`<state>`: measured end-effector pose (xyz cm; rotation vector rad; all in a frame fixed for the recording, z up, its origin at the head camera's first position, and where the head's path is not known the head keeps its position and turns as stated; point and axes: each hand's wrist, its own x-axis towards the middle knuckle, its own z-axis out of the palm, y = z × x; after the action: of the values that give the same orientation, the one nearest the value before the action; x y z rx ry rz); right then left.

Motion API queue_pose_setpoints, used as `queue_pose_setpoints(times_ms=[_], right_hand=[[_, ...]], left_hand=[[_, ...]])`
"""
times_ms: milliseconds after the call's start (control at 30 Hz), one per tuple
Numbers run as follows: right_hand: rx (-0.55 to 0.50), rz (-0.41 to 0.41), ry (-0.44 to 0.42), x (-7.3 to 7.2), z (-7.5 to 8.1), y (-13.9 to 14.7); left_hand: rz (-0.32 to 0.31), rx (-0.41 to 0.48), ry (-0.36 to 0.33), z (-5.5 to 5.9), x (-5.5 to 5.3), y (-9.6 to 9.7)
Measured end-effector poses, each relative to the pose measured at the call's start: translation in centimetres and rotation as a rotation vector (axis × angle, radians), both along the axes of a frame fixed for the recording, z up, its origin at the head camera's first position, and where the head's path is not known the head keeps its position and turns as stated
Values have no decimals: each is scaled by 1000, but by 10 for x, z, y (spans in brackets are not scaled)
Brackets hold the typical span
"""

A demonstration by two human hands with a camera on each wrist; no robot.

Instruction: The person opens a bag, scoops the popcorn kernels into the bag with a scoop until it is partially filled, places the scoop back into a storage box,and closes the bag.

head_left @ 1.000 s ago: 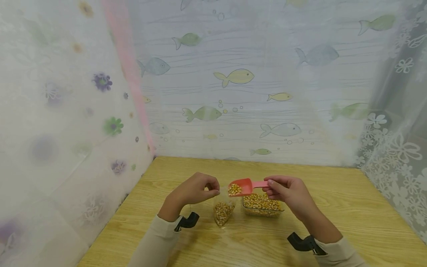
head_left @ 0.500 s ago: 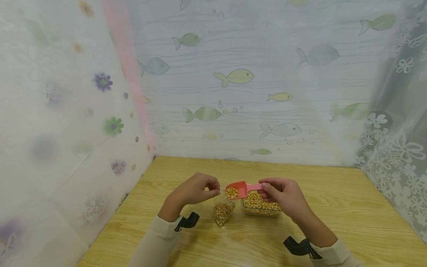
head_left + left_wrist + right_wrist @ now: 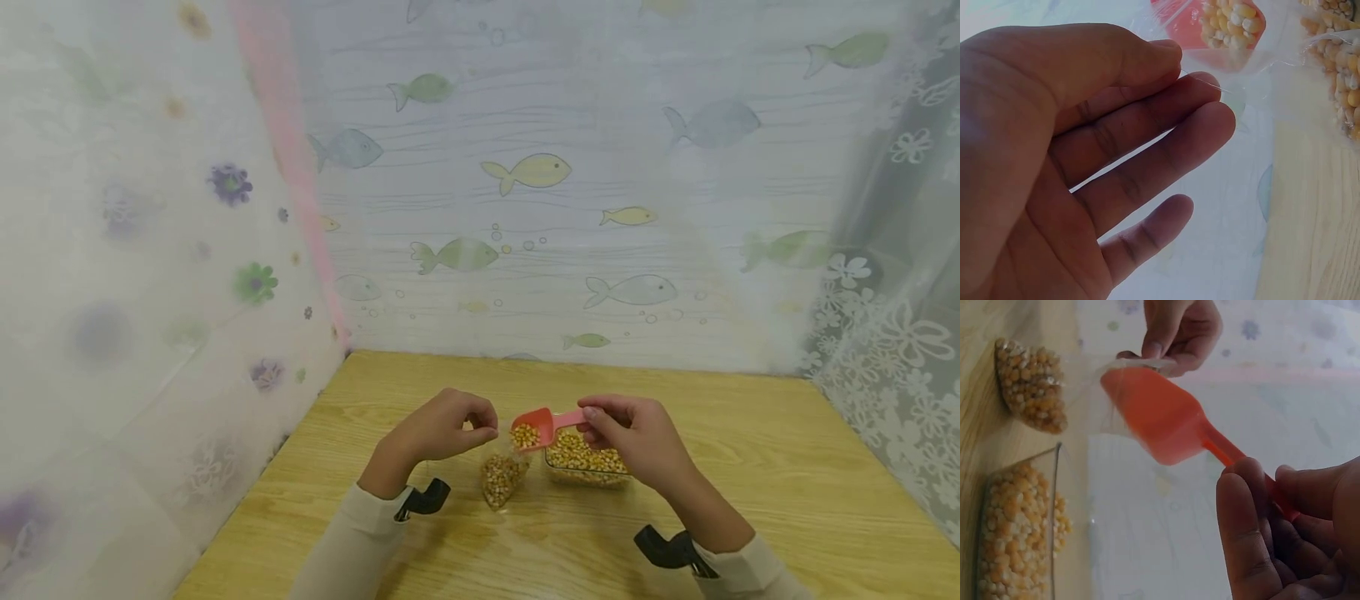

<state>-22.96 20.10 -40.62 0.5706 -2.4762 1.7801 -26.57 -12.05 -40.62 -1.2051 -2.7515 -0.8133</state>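
My left hand pinches the top edge of a clear plastic bag between thumb and forefinger, the other fingers loosely extended. Corn kernels fill the bag's lower part, which hangs down to the table. By its handle, my right hand holds a red scoop, with a load of kernels in its bowl. The scoop's front lies at the bag's mouth, partly behind the clear film in the right wrist view. Below the right hand stands a clear rectangular container of corn kernels.
The wood-grain table carries the bag and container. Behind it hangs a fish-patterned curtain; flowered sheets stand at left and right. Each wrist wears a black camera mount.
My right hand has moved left and slightly down with the loaded scoop, bringing its front to the bag's mouth. The scoop now tilts slightly more. The left hand has barely moved.
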Motion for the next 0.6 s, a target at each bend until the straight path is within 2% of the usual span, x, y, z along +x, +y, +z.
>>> queue_pose_setpoints(times_ms=[167, 367, 600], right_hand=[[71, 5, 68, -3, 8, -3], [125, -4, 72, -1, 19, -7], [154, -23, 101, 0, 22, -10]], left_hand=[[5, 13, 24, -2, -1, -1], [7, 13, 34, -1, 0, -1], [1, 8, 53, -1, -1, 0]])
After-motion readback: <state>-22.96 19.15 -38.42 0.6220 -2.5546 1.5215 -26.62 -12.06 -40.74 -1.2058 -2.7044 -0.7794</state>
